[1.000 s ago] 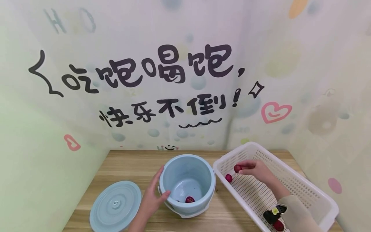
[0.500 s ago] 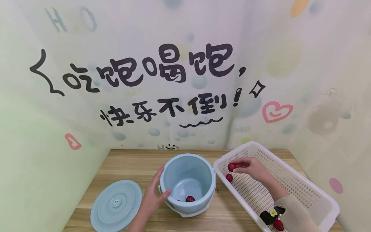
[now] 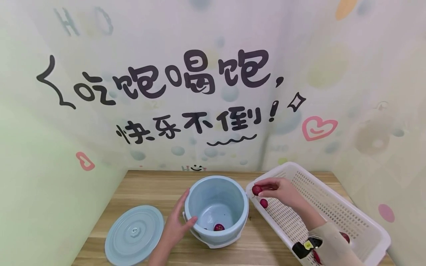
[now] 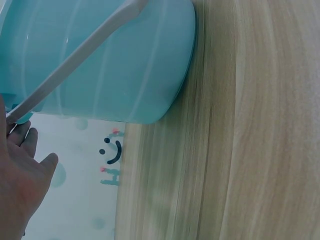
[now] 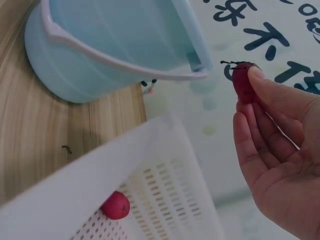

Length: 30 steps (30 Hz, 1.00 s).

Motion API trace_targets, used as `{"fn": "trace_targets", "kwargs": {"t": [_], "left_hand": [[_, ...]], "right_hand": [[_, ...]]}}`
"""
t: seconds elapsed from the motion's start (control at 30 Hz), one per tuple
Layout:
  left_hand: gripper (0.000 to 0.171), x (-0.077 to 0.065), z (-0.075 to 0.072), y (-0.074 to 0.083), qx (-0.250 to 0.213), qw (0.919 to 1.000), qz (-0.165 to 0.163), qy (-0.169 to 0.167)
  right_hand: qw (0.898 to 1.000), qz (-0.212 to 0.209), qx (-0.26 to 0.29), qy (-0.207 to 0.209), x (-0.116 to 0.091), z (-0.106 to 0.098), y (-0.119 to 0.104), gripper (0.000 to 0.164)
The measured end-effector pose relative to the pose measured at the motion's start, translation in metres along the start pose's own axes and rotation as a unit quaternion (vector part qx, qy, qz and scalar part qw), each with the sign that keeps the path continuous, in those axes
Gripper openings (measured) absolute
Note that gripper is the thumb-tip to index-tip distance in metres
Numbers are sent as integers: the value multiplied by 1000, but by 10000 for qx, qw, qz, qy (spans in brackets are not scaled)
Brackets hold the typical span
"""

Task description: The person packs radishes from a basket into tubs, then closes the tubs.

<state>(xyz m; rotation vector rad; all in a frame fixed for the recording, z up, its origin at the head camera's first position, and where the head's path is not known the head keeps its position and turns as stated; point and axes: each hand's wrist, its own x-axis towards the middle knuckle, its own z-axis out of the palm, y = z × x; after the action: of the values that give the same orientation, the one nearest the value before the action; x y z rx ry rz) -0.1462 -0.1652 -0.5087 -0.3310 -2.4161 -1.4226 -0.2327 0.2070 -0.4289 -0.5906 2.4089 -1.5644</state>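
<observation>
Pinching a red fruit (image 3: 257, 190) between thumb and fingers, the right hand (image 3: 281, 191) points leftward above a corner of the white basket (image 3: 336, 203). The left hand (image 3: 174, 223) wraps its grip round the blue bucket (image 3: 216, 192), thumb at the rim.

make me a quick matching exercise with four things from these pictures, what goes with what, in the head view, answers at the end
Column one
1. blue lid
2. right hand
3. white basket
4. left hand

Column two
a. touches the side of the bucket
b. has walls full of small holes
c. pinches a red fruit
d. lies flat, left of the bucket

Pairs: 1-d, 2-c, 3-b, 4-a
</observation>
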Motion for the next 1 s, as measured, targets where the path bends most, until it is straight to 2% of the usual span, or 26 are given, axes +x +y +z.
{"fn": "trace_targets", "kwargs": {"t": [0.17, 0.4, 0.67, 1.0], "left_hand": [[86, 1, 0, 2, -17, 10000, -67, -21], [86, 1, 0, 2, -29, 10000, -88, -31], [86, 1, 0, 1, -24, 10000, -51, -25], [86, 0, 0, 0, -45, 10000, -6, 6]], "right_hand": [[9999, -65, -90, -14, 3, 7, -7, 42], [9994, -152, 94, -292, 8, 16, -11, 43], [9989, -210, 110, -415, 13, 28, -18, 42], [9993, -326, 78, -182, 15, 37, -19, 41]]}}
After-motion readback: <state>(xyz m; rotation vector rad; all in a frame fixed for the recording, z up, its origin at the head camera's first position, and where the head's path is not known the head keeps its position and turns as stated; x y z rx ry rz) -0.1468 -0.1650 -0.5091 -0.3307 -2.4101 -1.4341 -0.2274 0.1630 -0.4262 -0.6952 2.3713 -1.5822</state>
